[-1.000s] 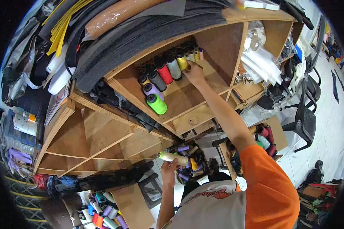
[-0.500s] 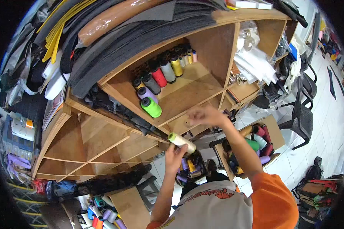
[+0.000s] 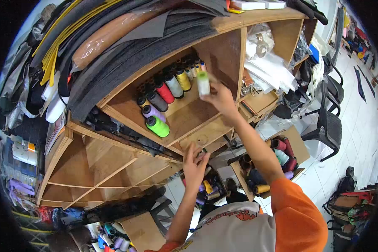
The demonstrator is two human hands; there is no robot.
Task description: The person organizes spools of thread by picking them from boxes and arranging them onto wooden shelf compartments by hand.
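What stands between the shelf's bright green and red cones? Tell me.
A purple cone and a dark gray cone, as the head view shows.

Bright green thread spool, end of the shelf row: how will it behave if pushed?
The bright green thread spool looks taller than wide, so a high push could tip it. Its round sides suggest it would roll once down. Its even, unsagging shape suggests it's fairly stiff.

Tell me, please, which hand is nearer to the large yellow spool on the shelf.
Right: the right hand is to the right of the large yellow spool; the left hand is farther off, below it.
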